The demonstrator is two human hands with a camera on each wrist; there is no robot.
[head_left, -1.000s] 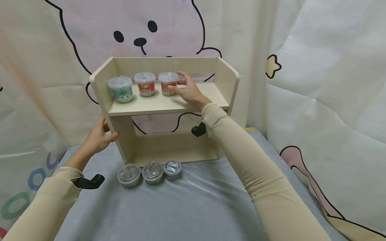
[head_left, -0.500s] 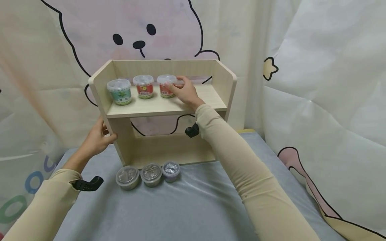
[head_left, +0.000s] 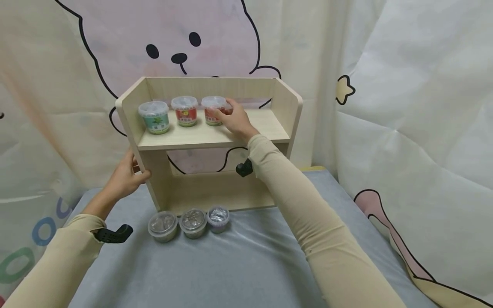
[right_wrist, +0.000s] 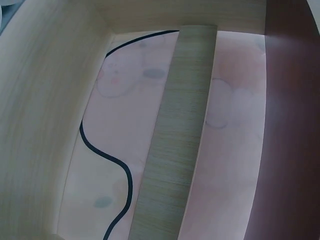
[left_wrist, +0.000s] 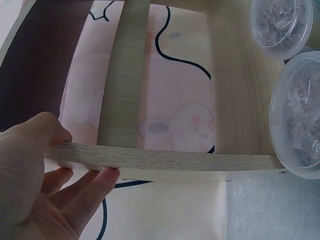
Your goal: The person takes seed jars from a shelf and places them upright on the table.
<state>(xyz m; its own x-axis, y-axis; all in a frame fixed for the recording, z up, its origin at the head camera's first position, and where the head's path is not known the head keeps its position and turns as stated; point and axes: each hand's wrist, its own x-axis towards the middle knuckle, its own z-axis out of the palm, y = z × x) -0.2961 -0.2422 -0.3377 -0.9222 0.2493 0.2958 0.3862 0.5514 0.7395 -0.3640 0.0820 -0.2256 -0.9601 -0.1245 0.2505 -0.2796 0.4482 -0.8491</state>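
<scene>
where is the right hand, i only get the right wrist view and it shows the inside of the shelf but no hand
Observer: The right hand holds the rightmost red tub on the upper board.
Operator: ok what else is up there
Observer: Two more lidded tubs stand to the left of it: another red one, the middle tub, and the green tub at the left end.
Operator: and the other hand, where is that
Observer: The left hand grips the side panel on the shelf's left, below the upper board.
</scene>
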